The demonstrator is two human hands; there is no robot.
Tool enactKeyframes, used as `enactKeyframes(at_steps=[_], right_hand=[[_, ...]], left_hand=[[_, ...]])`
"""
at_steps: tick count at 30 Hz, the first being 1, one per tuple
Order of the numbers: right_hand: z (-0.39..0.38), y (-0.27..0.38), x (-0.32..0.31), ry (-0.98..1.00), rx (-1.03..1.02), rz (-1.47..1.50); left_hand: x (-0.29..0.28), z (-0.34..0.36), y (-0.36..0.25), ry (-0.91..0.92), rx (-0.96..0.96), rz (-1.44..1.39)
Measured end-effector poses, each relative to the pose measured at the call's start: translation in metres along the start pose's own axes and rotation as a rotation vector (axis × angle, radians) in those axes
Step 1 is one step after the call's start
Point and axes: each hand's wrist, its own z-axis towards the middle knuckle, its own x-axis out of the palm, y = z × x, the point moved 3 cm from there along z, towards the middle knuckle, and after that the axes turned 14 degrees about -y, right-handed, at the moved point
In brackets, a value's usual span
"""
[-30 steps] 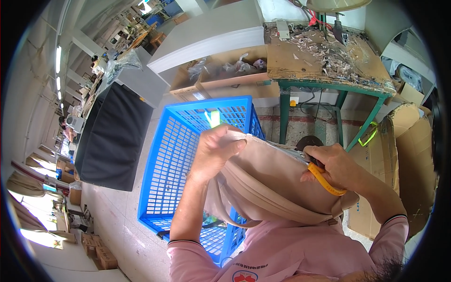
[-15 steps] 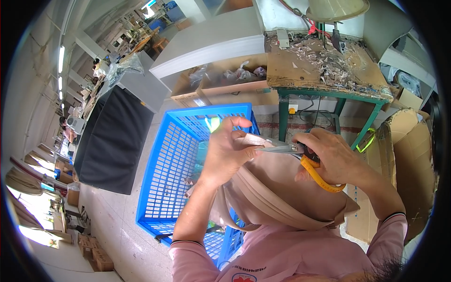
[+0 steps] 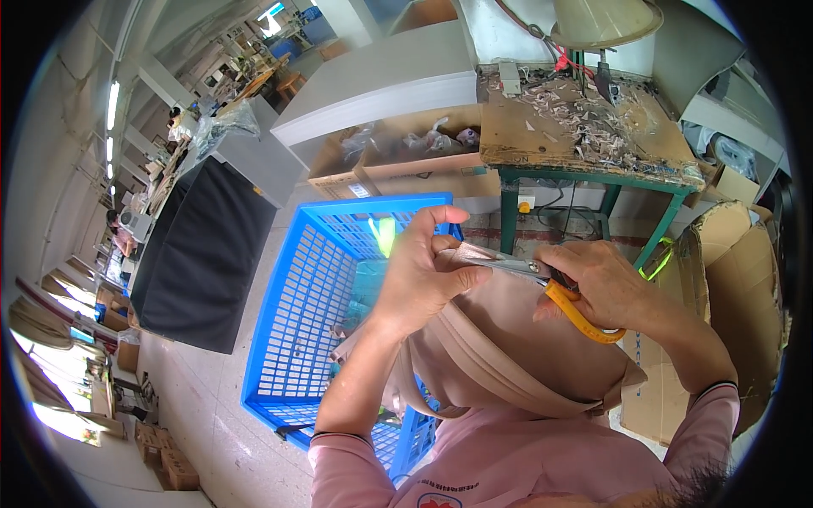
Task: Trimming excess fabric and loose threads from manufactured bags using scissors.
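While both hands are up in front of the chest, a beige fabric piece [image 3: 517,326] hangs between and below them, top edge roughly level with the fingers, folded bands curving down across the front of a pink shirt [image 3: 542,453]. Left hand [image 3: 415,284]: fabric edge gripped between the thumb and the curled fingers, index finger lifted and standing apart from the thumb. Right hand [image 3: 597,279]: fingers wrapped about the scissors [image 3: 583,315], orange handle loop showing below the knuckles, thumb mostly out of sight behind the handles. Blades lie along the fabric's top edge and point toward the left hand, tips close by the left thumb — cannot tell how far the blades are parted. Blue crate [image 3: 374,201] with slotted walls stands on the floor to the left, the left forearm crossing in front of it; bright green strip [image 3: 385,237] near its far wall, pale bluish plastic [image 3: 368,284] inside, detail too small to name. Beyond the right hand, a worktable [image 3: 508,212] on green legs, its worn brown top strewn with scraps [image 3: 605,127], a lamp shade [image 3: 605,25] above. Left of that table, an open cardboard box [image 3: 432,173] holding plastic bags; at far right, a tall open carton [image 3: 745,296]. Off to the left — a black cloth-like panel [image 3: 199,258], sloping toward the floor
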Motion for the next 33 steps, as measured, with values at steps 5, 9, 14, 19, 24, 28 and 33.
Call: enactKeyframes(at_steps=[5, 9, 14, 19, 24, 28, 33], right_hand=[[-0.003, -0.001, 0.002, 0.034, 0.056, 0.024], [-0.001, 0.004, -0.001, -0.059, 0.031, -0.059], [0.000, 0.004, 0.000, -0.045, 0.033, -0.106], [-0.005, -0.003, 0.006, -0.054, 0.022, -0.049], [-0.009, -0.006, 0.010, -0.127, -0.031, -0.026], [-0.010, -0.008, 0.006, -0.115, -0.012, -0.005], [-0.011, -0.010, -0.001, -0.095, -0.019, -0.011]], left_hand=[[-0.001, 0.002, 0.002, 0.025, 0.004, 0.007], [0.004, 0.003, 0.002, 0.029, 0.014, 0.003], [0.005, 0.004, 0.002, 0.033, 0.027, -0.043], [0.007, 0.005, 0.003, 0.014, -0.006, -0.047], [0.008, 0.009, 0.006, 0.037, 0.005, -0.030], [0.008, 0.010, 0.003, 0.108, 0.077, 0.033], [-0.018, 0.019, 0.008, 0.193, 0.214, 0.214]])
